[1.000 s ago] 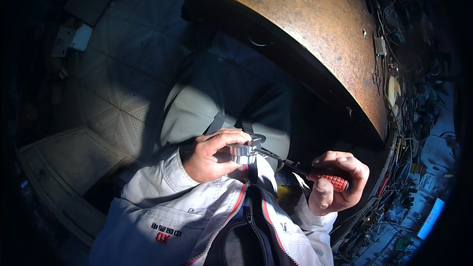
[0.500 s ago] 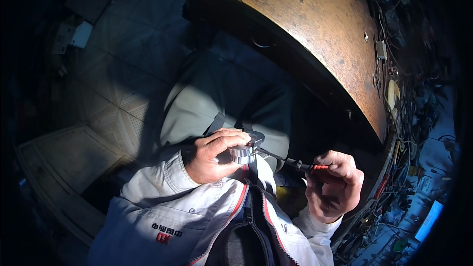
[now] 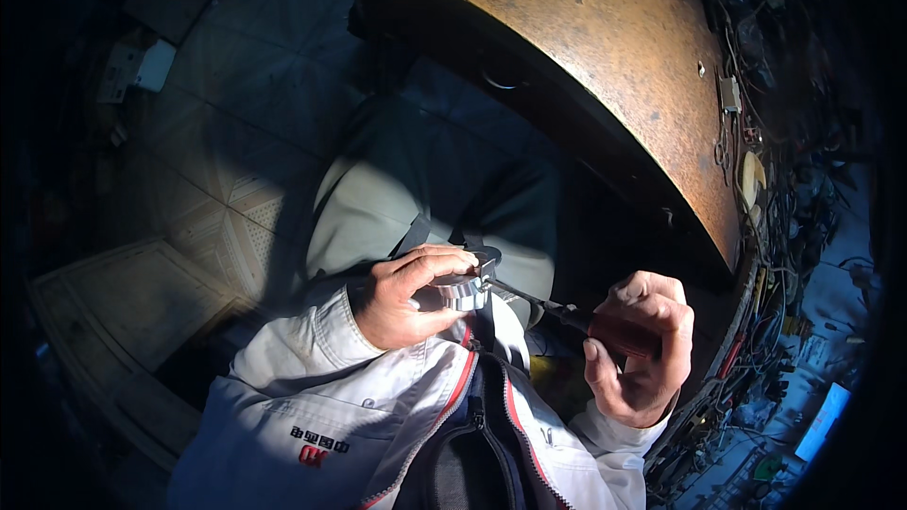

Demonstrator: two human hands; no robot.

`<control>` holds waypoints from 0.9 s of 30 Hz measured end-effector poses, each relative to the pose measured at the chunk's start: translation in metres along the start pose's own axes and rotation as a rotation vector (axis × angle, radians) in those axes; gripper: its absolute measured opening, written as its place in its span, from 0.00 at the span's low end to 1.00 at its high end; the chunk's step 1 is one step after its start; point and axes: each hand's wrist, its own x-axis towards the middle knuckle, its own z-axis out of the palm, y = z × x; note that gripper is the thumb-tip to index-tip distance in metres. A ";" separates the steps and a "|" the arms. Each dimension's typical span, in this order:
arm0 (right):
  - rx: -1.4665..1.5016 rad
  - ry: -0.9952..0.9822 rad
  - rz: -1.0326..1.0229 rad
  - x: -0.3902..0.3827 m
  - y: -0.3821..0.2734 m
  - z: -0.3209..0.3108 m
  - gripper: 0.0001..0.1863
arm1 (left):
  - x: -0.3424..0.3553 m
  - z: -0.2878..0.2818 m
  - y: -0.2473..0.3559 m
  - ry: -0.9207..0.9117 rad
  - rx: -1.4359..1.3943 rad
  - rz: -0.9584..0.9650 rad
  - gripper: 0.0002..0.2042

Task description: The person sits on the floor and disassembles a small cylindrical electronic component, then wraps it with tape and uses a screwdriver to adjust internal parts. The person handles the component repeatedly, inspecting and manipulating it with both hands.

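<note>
My left hand (image 3: 408,295) is closed round a short, shiny silver metal ring-shaped part (image 3: 463,297). Its thumb presses from below and the fingers lie over the top, and a dark round piece (image 3: 487,255) shows beyond the fingertips. In my right hand (image 3: 642,348) is a screwdriver with a dark red handle (image 3: 624,335), its fingers bent round the grip. The dark shaft points left, and its tip reaches the right side of the metal part. Whether the tip sits in a screw is too small to tell. Both hands are above my lap.
A worn brown wooden desk (image 3: 605,57) curves across the upper right. Beyond its right edge lies a tangle of cables and small parts (image 3: 756,189). A pale board-like panel (image 3: 142,312) is at the lower left, and a white box (image 3: 151,66) stands on the tiled floor.
My right hand and the screwdriver handle have turned, so the grip now shows dark red across the fingers. My left hand and the metal part have barely moved.
</note>
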 end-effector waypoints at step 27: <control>-0.353 -0.318 -0.045 0.013 -0.001 -0.005 0.18 | -0.029 0.008 -0.001 -0.114 -0.399 -0.444 0.27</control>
